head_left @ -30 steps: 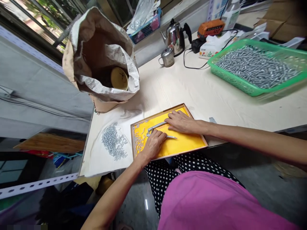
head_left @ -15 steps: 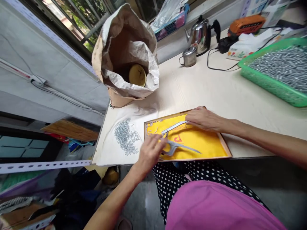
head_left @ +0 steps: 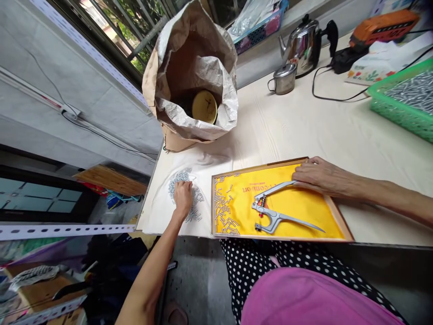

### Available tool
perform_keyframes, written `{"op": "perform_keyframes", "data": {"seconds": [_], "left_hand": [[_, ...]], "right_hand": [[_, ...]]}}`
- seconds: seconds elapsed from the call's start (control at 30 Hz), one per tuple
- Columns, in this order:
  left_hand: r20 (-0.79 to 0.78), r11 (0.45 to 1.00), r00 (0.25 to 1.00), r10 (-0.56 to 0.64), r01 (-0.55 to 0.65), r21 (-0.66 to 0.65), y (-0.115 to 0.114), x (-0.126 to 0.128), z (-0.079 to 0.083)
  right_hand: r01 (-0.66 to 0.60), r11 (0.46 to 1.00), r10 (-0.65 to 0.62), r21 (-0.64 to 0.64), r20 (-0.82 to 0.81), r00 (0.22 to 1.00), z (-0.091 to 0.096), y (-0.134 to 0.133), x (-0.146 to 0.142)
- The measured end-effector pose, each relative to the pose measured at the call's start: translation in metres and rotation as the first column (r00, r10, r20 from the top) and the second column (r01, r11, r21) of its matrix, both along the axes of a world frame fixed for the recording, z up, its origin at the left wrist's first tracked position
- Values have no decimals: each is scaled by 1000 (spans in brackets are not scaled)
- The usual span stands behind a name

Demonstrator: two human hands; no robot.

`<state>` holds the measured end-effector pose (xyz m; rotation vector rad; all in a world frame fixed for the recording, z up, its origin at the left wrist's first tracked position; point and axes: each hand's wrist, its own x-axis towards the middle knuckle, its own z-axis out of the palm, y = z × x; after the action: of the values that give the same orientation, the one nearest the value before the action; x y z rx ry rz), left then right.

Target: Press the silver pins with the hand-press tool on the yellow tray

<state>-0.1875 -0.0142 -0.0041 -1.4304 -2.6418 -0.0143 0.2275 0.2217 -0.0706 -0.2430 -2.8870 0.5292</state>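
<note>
A wooden-framed tray [head_left: 341,216] with a yellow lining lies at the table's near edge. On it rest silver hand pliers [head_left: 274,213] and several small metal pins [head_left: 223,212] along its left side. My right hand [head_left: 316,175] rests on the upper handle of the pliers, fingers curled over it. My left hand [head_left: 183,195] reaches left of the tray and presses down on a pile of small metal pins [head_left: 198,203] lying on a white cloth [head_left: 158,212], fingers bunched together.
A large open paper sack [head_left: 192,76] holding a yellow cup [head_left: 204,106] stands behind the cloth. Farther back are a steel kettle [head_left: 302,43], a small lidded steel mug [head_left: 283,78], a black cable [head_left: 333,97] and a green basket [head_left: 402,108] of metal pins at right.
My left hand has left the pliers on the tray and moved left onto the pin pile on the cloth. The right hand stayed on the pliers' handle. The view swung left.
</note>
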Motion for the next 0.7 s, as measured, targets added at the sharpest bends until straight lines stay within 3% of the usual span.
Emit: {"op": "perform_keyframes", "data": {"seconds": [0.17, 0.33, 0.4, 0.5, 0.57, 0.63, 0.7], "left_hand": [[-15, 983, 994, -106, 102, -153, 30, -24, -4], [37, 973, 992, -122, 126, -192, 47, -32, -3], [48, 982, 993, -104, 110, -155, 49, -29, 2], [196, 998, 980, -18, 5, 65, 44, -1, 12], [459, 975, 888, 0, -102, 196, 35, 37, 17], [737, 970, 673, -64, -131, 203, 23, 85, 20], [873, 985, 481, -79, -95, 142, 12, 130, 18]], "right_hand": [[29, 995, -31, 97, 11, 999, -3, -4, 1], [62, 988, -65, 139, 23, 998, 10, -13, -3], [77, 986, -82, 147, 25, 996, 15, -13, -6], [92, 983, -96, 156, 20, 995, 18, -13, -11], [98, 982, -104, 159, 30, 994, 20, -13, -15], [100, 983, -109, 155, 48, 993, 23, -13, -18], [105, 983, -116, 151, 67, 991, 24, -13, -21]]}}
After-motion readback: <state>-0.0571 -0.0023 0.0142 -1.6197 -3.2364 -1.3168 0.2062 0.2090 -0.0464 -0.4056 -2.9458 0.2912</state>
